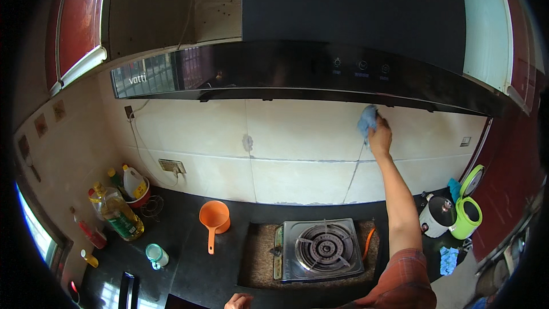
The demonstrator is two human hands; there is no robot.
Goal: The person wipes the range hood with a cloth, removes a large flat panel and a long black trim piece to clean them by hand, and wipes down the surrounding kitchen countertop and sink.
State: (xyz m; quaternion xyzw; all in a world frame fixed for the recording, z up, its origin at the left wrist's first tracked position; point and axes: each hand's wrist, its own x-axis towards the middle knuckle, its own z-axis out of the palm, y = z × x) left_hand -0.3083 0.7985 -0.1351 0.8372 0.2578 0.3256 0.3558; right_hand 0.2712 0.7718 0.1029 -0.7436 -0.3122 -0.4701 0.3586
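Note:
High against the tiled wall [300, 133], my right hand [381, 137] grips a crumpled light-blue cloth [367, 121]. The cloth is just under the lower edge of the black range hood [274, 71] and appears to touch the tiles. My right arm reaches up past the right side of a single-burner gas stove [327, 249]. Only part of my left hand [239, 301] shows at the bottom rim, by the front edge of the black countertop [188, 223]. Its fingers look curled, and what they hold or touch is hidden.
An orange dipper [215, 219] and a teal-lidded jar [157, 256] stand left of the stove. Beyond them are a cooking-oil bottle [122, 223] and a wall socket [172, 166] with a cord. At right sit a white pot [438, 216], a green-lidded appliance [467, 219] and another blue cloth [448, 261].

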